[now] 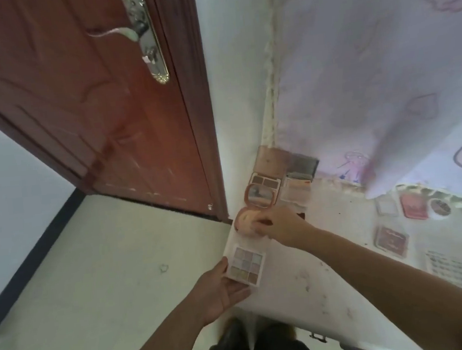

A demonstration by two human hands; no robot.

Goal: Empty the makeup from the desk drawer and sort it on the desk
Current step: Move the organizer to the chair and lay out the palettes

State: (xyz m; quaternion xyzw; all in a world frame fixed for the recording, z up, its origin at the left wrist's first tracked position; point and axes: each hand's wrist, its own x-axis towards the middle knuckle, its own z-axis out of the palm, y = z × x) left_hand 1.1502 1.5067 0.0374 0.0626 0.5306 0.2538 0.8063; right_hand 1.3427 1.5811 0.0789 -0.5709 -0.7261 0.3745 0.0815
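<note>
Nearest to me, my left hand [221, 288] holds the open eyeshadow palette [247, 265] at the near left edge of the desk [303, 266]. The thumb lies along the palette's left side and the fingers are under it, so it sits in a loose grip. The pans are pale: pink, lilac and beige.

Just behind it, my right hand [281, 226] reaches across to the round pink compact [251, 209], which stands open with its mirror lid up. My fingertips [260, 224] pinch the powder puff [247, 221] in its lower half.

Behind the compact stand two more open palettes against the wall: the brown palette [268, 181] with its lid raised, and the grey-lidded palette [299, 179] to its right. Further right on the desk lie closed items, well apart from my hands: a dark red square case [391, 239], a pink case [413, 205], a small clear case [386, 206] and a round item [440, 207].

I judge that the sorting step is in hand: I am placing the palettes in a row along the left edge. Whether the drawer still holds makeup I cannot tell; only what seems to be a handle [317, 337] shows under the desk edge. The next move asks for setting the eyeshadow palette flat, in line with the others, without pushing it over the edge.

The picture is blurred, and I cannot read any brand or label.
</note>
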